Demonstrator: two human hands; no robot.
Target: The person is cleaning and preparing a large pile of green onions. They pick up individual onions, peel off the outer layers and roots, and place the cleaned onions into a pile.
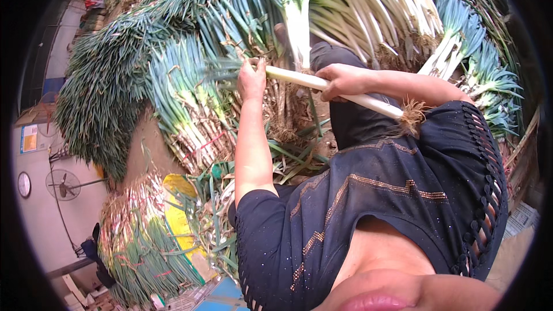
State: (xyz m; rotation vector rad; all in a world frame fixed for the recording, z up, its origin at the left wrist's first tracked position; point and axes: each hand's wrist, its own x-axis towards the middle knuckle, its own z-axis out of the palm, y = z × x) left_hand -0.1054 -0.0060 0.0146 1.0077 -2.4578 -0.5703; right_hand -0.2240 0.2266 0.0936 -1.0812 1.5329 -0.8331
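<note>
A long leek (pixel 298 78) lies across the front of the body, its white stalk slanting down to the right and ending in a tuft of roots (pixel 412 116) by the dark shirt. My left hand (pixel 252 78) pinches it where the white stalk turns to green leaves; the leaves beyond are blurred. My right hand (pixel 341 81) is wrapped around the white stalk nearer the roots. Behind the stalk, another thick white leek (pixel 297 21) stands upright. Bundled leeks with brown, untrimmed stalks (pixel 281 99) are just beneath my left hand.
A large heap of green leeks (pixel 112 73) spreads at the left. Pale stalks (pixel 376 4) are piled at the top right, with smaller bunches (pixel 466 47) beside them. Tied bundles (pixel 142 242) lie lower left by a yellow sheet (pixel 179 216). Loose leaves litter the ground.
</note>
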